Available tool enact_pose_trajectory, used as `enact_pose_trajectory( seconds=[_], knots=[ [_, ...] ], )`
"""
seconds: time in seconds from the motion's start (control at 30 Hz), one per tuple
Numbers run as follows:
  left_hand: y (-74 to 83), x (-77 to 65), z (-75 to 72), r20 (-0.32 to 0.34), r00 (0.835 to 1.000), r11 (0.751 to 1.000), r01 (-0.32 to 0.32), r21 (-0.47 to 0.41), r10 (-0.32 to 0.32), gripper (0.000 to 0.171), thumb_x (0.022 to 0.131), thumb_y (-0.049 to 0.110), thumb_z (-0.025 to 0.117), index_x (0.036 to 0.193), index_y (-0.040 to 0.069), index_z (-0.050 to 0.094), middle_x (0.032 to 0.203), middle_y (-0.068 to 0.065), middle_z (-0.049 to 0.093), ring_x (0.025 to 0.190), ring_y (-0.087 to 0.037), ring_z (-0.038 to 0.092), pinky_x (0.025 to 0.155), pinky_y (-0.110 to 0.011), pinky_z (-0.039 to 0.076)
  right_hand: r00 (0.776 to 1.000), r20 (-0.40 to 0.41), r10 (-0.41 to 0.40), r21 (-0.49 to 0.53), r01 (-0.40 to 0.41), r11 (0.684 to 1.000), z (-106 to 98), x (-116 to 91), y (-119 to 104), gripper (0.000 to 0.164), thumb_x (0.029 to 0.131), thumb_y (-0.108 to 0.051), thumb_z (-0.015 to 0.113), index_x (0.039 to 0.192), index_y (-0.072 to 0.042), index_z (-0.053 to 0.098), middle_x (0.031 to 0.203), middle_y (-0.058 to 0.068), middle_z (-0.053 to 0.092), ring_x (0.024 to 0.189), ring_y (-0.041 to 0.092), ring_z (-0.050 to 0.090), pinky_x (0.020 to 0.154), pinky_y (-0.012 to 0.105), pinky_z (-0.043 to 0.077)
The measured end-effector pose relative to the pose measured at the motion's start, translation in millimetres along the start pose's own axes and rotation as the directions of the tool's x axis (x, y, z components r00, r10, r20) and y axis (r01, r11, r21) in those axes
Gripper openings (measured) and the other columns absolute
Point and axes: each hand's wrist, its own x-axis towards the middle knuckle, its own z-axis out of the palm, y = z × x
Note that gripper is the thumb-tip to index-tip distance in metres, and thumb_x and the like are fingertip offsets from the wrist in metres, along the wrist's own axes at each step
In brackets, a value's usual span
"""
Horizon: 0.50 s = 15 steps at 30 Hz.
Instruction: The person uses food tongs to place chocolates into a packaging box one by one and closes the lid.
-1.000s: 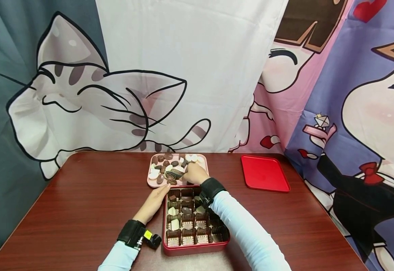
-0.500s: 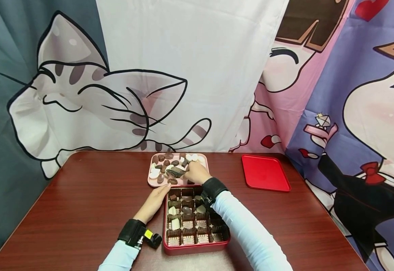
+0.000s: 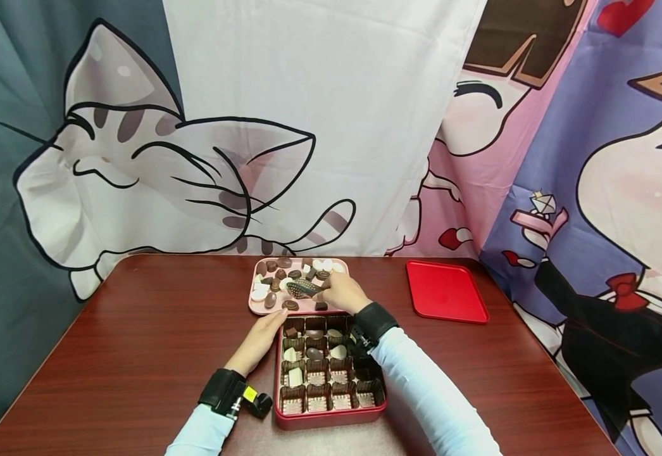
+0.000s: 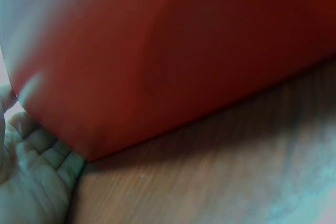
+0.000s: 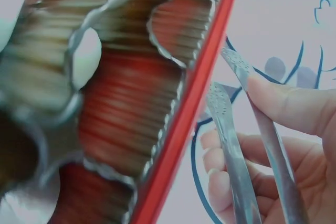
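Observation:
My right hand (image 3: 345, 292) holds metal tongs (image 3: 304, 289) over the pink tray (image 3: 253, 297), their dotted, leaf-shaped end above the chocolates there. In the right wrist view, thumb and fingers grip the two tong arms (image 5: 231, 140); I cannot tell whether a chocolate is between the tips. The red box (image 3: 331, 420) has a dark divided insert, with white chocolates (image 3: 295, 377) and brown ones (image 3: 314, 353) in several back and left compartments. My left hand (image 3: 258, 342) rests at its back left corner. In the left wrist view its fingers (image 4: 52, 153) lie along the box's edge.
A flat red lid (image 3: 447, 291) lies at the back right of the brown table (image 3: 154, 354). The pink tray stands right behind the box, with brown, dark and white chocolates on it. A printed cloth (image 3: 285, 69) hangs behind the table.
My right hand has moved right and slightly toward me with the tongs, uncovering chocolates on the tray and more box compartments. The left hand and box have stayed in place.

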Motion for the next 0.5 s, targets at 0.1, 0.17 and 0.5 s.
enact_pose_trajectory(
  seconds=[0.1,0.17,0.5],
  knots=[
    [0.4,-0.1,-0.2,-0.002,1.000,1.000,0.000,0.004,0.000,0.047,0.111,0.027,0.039,0.140,-0.005,0.057,0.145,-0.022,0.058,0.143,-0.031,0.047,0.126,-0.049,0.033,1.000,-0.027,0.008,0.005,-0.008,1.000,-8,-8,2,0.020,0.088,-0.021,0.076,0.082,-0.003,0.081,0.061,-0.007,0.050,0.058,0.012,0.039,0.053,0.022,0.029],
    [0.4,-0.2,-0.6,0.001,1.000,1.000,0.000,0.006,0.000,0.047,0.111,0.028,0.038,0.139,-0.005,0.058,0.144,-0.022,0.059,0.142,-0.030,0.048,0.126,-0.048,0.033,0.999,-0.036,0.024,0.023,-0.023,0.999,-14,-13,2,0.019,0.087,-0.021,0.076,0.080,-0.004,0.080,0.063,-0.006,0.052,0.059,0.012,0.041,0.053,0.022,0.030],
    [-3.2,0.6,-0.4,0.006,1.000,1.000,0.003,0.014,-0.003,0.053,0.110,0.029,0.041,0.147,-0.009,0.047,0.154,-0.027,0.047,0.150,-0.041,0.038,0.128,-0.055,0.027,0.998,-0.065,-0.021,0.104,0.027,0.994,-41,-45,1,0.024,0.089,-0.018,0.075,0.067,-0.009,0.070,0.059,-0.004,0.052,0.052,0.010,0.038,0.050,0.020,0.027]
  ],
)
